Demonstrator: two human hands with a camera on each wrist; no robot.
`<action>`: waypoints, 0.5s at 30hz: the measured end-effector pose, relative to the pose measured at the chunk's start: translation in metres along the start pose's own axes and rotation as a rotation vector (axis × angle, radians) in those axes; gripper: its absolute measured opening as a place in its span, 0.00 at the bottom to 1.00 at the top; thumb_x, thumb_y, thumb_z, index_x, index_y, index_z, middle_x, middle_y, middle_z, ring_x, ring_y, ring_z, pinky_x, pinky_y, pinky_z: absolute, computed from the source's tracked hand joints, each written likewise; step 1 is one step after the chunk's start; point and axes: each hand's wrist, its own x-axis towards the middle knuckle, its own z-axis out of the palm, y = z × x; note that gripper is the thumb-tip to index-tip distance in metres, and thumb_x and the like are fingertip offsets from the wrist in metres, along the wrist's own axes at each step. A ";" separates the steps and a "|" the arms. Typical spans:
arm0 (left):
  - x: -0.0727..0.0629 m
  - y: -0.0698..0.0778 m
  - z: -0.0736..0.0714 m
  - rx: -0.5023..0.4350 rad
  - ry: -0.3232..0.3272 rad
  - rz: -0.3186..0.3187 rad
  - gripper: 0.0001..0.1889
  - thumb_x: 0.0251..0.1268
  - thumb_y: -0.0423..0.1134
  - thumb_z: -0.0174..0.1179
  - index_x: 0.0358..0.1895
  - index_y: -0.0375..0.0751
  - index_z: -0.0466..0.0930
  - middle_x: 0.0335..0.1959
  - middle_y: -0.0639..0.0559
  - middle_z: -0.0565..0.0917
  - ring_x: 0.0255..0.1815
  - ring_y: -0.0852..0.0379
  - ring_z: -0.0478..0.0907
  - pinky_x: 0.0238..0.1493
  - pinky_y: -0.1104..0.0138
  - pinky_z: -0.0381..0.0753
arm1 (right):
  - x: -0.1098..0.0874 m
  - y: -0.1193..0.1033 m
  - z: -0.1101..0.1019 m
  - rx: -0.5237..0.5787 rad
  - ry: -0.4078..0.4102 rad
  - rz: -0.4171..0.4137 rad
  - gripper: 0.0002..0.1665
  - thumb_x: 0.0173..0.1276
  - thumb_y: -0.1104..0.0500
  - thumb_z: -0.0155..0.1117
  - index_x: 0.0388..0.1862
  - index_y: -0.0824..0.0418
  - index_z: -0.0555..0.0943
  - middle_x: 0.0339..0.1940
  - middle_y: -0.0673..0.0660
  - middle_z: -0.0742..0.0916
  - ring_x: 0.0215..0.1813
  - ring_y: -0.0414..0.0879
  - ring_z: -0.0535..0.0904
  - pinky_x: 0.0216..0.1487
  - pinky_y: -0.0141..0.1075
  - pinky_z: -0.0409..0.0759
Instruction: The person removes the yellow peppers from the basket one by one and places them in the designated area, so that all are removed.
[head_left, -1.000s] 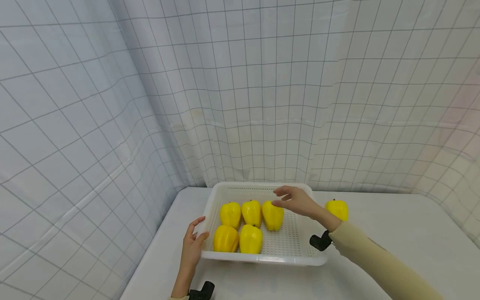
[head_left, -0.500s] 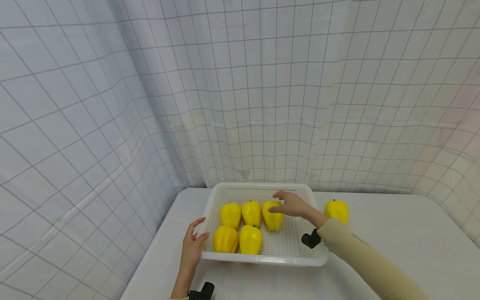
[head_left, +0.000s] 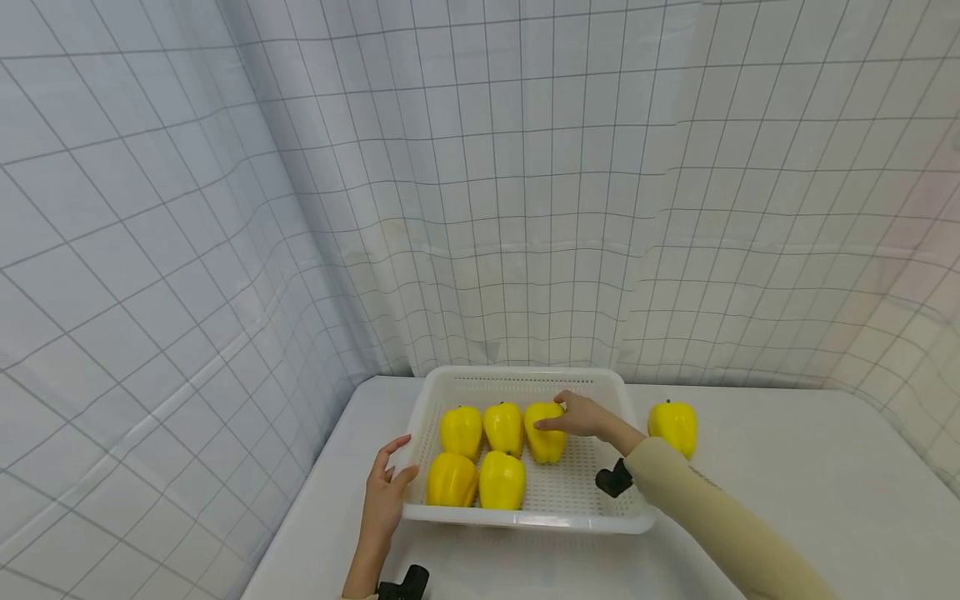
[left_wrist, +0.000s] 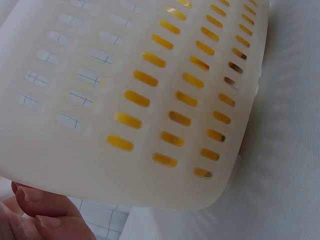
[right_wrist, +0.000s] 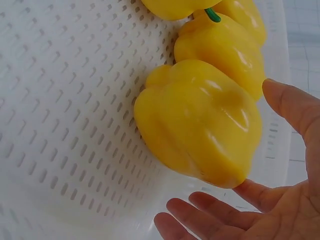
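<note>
My left hand [head_left: 384, 498] grips the left rim of the white perforated basket [head_left: 570, 523], thumb overlapping the rim; in the left wrist view its curled fingertips [left_wrist: 37, 197] show at the rim beside the slotted wall. My right hand [head_left: 583, 417] reaches over the basket around a yellow bell pepper [head_left: 544, 446], the rightmost of the back row. In the right wrist view, the fingers are spread near one end of that pepper [right_wrist: 200, 125], the thumb standing apart and one finger right at its edge. Other yellow bell peppers [head_left: 502, 480] sit in the basket's left part.
Another yellow bell pepper [head_left: 673, 427] stands on the white table [head_left: 780, 467] to the right of the basket, partly behind the right sleeve. White curtains with a dark grid [head_left: 525, 208] hang behind and at the left. A black camera mount [head_left: 615, 478] is on the right wrist.
My right hand has come down and slightly left, from above the rightmost basket pepper to around it. The left hand, the basket and the peppers stay where they were.
</note>
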 end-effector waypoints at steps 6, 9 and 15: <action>0.000 0.000 0.000 0.002 -0.002 0.007 0.24 0.65 0.30 0.51 0.65 0.45 0.67 0.56 0.36 0.76 0.51 0.45 0.75 0.46 0.61 0.76 | 0.003 0.003 0.001 0.048 -0.038 0.025 0.45 0.58 0.40 0.67 0.63 0.70 0.67 0.56 0.64 0.77 0.48 0.55 0.75 0.43 0.51 0.76; 0.000 0.000 0.000 -0.005 -0.007 0.002 0.24 0.66 0.30 0.51 0.65 0.46 0.66 0.56 0.36 0.76 0.51 0.46 0.75 0.46 0.60 0.76 | 0.006 0.006 0.001 0.073 -0.057 0.028 0.45 0.58 0.40 0.67 0.63 0.70 0.67 0.56 0.63 0.77 0.49 0.54 0.75 0.42 0.51 0.76; -0.002 0.002 0.000 -0.006 -0.011 0.003 0.24 0.66 0.31 0.51 0.65 0.45 0.66 0.56 0.36 0.76 0.51 0.46 0.75 0.46 0.61 0.76 | 0.011 0.010 0.004 0.107 -0.072 0.050 0.46 0.58 0.40 0.67 0.63 0.70 0.67 0.55 0.61 0.78 0.49 0.52 0.74 0.43 0.49 0.76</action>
